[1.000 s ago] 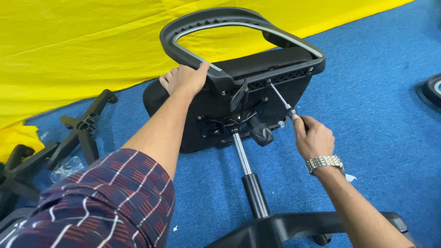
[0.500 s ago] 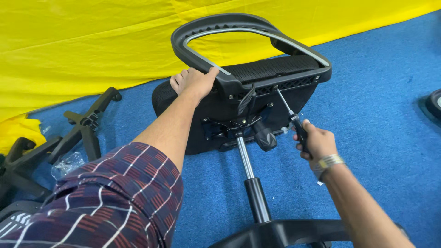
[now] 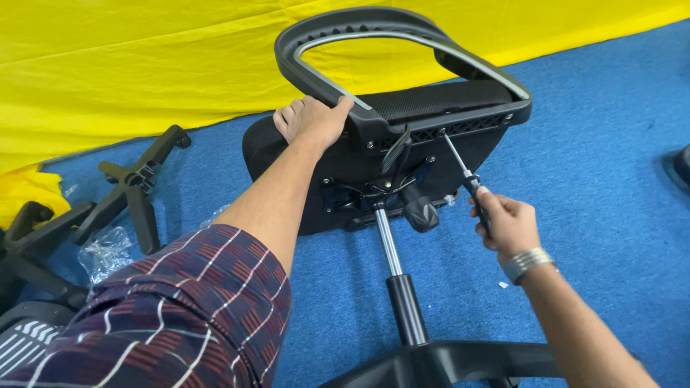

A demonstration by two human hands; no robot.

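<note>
Carpet (image 3: 611, 144), blue, covers the floor, with a yellow sheet (image 3: 129, 65) spread along its far edge. Office chair (image 3: 402, 158), black, lies tipped over on the carpet in the middle of the view, its underside turned toward the camera. Its curved frame (image 3: 374, 29) arches above the seat, and its metal post (image 3: 392, 255) runs down toward the star-shaped base (image 3: 460, 363) at the lower edge. A second, loose star-shaped base (image 3: 133, 187) lies well apart on the left, beside a crumpled clear plastic bag (image 3: 108, 251). Left hand (image 3: 310, 122), at the end of an arm in a checked sleeve (image 3: 180, 316), rests on the upper edge of the seat where the frame joins it, fingers curled over that edge in a steadying grasp. Right hand (image 3: 507, 223), wearing a metal wristband (image 3: 527, 262), is clenched around the dark handle of a screwdriver (image 3: 460, 169). The screwdriver's thin shaft slants up and left, its tip touching the underside of the frame's lower bar.
</note>
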